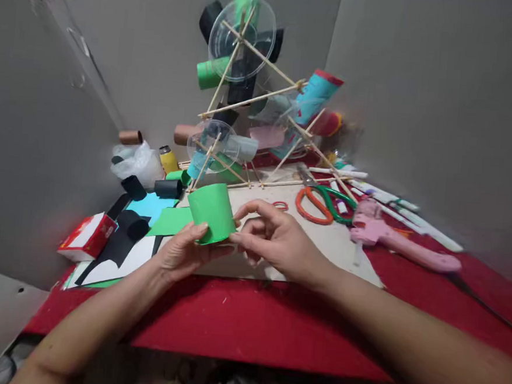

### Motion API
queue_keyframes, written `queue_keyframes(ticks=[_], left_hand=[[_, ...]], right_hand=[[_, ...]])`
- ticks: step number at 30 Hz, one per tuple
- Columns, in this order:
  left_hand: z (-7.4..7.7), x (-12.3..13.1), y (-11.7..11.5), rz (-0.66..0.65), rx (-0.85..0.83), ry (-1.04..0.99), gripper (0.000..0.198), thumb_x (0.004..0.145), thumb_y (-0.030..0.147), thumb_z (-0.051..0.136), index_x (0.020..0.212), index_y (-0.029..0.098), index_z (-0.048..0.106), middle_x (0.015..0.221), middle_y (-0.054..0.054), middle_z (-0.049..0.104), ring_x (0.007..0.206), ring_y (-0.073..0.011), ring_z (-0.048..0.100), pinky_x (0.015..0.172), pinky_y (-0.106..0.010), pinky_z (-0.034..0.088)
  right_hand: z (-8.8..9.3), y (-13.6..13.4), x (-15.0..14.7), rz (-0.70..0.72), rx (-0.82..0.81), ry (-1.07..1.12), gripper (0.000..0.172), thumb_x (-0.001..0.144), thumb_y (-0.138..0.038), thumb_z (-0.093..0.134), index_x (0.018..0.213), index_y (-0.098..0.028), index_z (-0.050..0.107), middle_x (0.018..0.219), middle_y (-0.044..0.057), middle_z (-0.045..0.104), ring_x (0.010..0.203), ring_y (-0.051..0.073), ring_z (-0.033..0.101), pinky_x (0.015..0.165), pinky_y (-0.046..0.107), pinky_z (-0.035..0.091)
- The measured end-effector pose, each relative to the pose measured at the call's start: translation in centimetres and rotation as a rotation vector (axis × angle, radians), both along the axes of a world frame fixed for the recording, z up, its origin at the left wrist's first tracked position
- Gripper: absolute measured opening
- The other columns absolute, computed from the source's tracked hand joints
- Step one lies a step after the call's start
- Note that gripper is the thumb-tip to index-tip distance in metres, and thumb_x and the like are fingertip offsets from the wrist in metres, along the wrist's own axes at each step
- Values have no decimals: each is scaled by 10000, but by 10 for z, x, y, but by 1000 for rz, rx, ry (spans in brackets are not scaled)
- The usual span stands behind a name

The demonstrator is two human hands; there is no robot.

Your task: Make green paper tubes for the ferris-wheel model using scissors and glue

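Observation:
A short, wide green paper tube [213,211] is held above the near edge of the cardboard sheet. My left hand [186,248] grips it from below and the left, thumb on the outside of its wall. At its lower right edge, my right hand [274,237] pinches the rim between thumb and curled fingers. Behind the left hand lies a flat green paper piece [170,221]. Farther back stands a frame of thin wooden sticks [253,105] with clear plastic discs [268,23] and coloured paper tubes around them.
Orange-handled scissors [313,213], green-handled scissors [342,212] and a pink glue gun [404,243] lie on the right, with several markers [379,192] behind. To the left are a red box [88,236], black paper tubes [168,188] and a yellow bottle [168,161]. Red cloth [229,319] covers the table.

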State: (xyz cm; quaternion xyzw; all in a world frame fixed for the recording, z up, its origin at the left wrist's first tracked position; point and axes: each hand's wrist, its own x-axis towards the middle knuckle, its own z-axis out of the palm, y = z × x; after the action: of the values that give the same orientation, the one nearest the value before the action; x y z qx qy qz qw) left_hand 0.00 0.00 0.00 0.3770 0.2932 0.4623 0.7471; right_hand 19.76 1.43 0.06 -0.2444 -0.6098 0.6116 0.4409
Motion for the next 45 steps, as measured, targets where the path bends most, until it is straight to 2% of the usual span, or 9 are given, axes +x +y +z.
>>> queue_keyframes(ticks=[7, 14, 21, 26, 30, 33, 36, 41, 45], left_hand=[[2, 0, -2, 98, 25, 64, 395, 705, 333, 831, 1026, 139, 708, 1001, -81, 759, 883, -212, 708, 815, -318, 562], [4, 4, -1, 307, 307, 223, 469, 713, 313, 822, 1134, 186, 660, 1073, -72, 722, 982, -216, 670, 874, -347, 536], [-5, 1, -1, 510, 719, 783, 373, 737, 315, 806, 1051, 171, 666, 1062, -92, 723, 1079, -277, 650, 1020, -434, 451], [-15, -9, 7, 645, 1377, 985, 719, 747, 316, 801, 1372, 263, 451, 1480, -169, 455, 1383, -338, 425, 1088, -539, 384], [-21, -15, 11, 602, 1609, 1063, 764, 778, 346, 779, 1431, 261, 391, 1521, -202, 381, 1383, -343, 424, 1047, -524, 439], [-21, -14, 8, 540, 1626, 1071, 755, 813, 287, 747, 1459, 260, 358, 1548, -204, 337, 1406, -342, 392, 1046, -505, 451], [-19, -10, 3, 399, 1530, 1019, 830, 829, 197, 709, 1518, 279, 255, 1593, -185, 262, 1471, -339, 266, 1125, -529, 360], [-10, -5, -4, 153, 975, 734, 959, 853, 271, 679, 1557, 359, 34, 1630, -130, 200, 1478, -326, 254, 1162, -534, 304], [1, -1, -8, 5, 745, 510, 1017, 795, 422, 734, 1561, 324, 71, 1589, -136, 310, 1428, -345, 353, 1149, -536, 325]], right_hand=[[0, 0, 0, -7, -94, 41, 408, 712, -482, 803, 851, -208, 534, 536, -85, 625, 381, 69, 536, 386, 157, 418], [-4, -4, -9, 8, -208, 43, 404, 738, -536, 754, 732, -145, 657, 709, 14, 708, 451, 56, 587, 403, 148, 445], [-5, -8, -9, 3, -256, 60, 483, 858, -590, 604, 1040, -150, 690, 1000, 118, 714, 716, 156, 692, 478, 200, 534], [2, -11, 1, -130, -65, 18, 729, 839, -608, 606, 1418, -188, 464, 1390, 159, 558, 1172, 272, 614, 827, 351, 586], [3, -20, 1, -208, 276, -180, 896, 773, -435, 695, 1530, -182, 287, 1507, 163, 445, 1307, 304, 514, 975, 458, 525], [-2, -20, -1, -308, 558, -296, 690, 850, -213, 518, 1512, -151, 331, 1481, 152, 488, 1302, 254, 532, 1045, 455, 485], [-9, -15, -1, -391, 732, -365, 596, 859, -94, 352, 1449, -87, 439, 1437, 162, 540, 1337, 209, 504, 1119, 414, 421], [-11, -6, 3, -496, 851, -510, 546, 858, -96, 333, 1350, 30, 535, 1365, 225, 591, 1280, 259, 564, 1087, 407, 466], [-8, -6, 4, -533, 868, -650, 545, 873, -122, 321, 1343, 43, 543, 1340, 219, 613, 1246, 305, 590, 1053, 458, 498]])
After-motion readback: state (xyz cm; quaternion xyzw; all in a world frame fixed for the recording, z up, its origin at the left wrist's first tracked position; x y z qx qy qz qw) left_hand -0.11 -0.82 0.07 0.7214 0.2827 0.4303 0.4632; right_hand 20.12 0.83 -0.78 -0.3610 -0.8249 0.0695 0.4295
